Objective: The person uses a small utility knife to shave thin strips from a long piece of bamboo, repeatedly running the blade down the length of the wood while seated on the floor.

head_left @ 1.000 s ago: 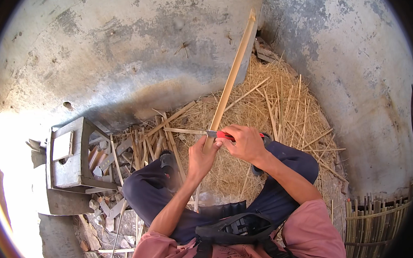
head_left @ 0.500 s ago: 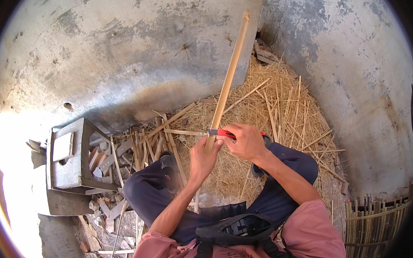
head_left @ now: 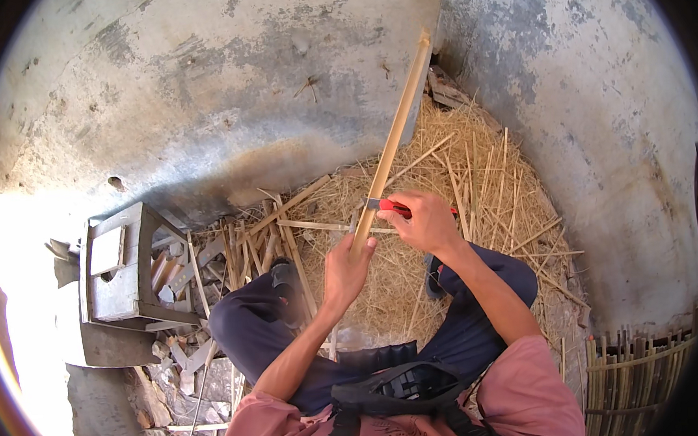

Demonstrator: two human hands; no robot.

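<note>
My left hand [head_left: 346,274] grips the near end of a long, split bamboo strip [head_left: 396,131], its pale hollow side facing up. The strip slants away from me to the upper right, its far end in front of the wall. In my right hand [head_left: 427,223] is a utility knife [head_left: 393,208] with a red and black handle. The knife's blade lies across the strip, a little beyond my left hand. My right fingers are wrapped round the handle and partly hide it.
Straw and thin bamboo strips [head_left: 489,181] cover the ground ahead. A wooden box-like frame [head_left: 124,297] stands at the left beside rubble and sticks. Walls [head_left: 224,90] rise ahead and to the right. A woven bamboo basket [head_left: 637,373] is at the lower right.
My right hand and the knife have moved up along the strip, away from my left hand. The strip's far end has dipped slightly and shifted right.
</note>
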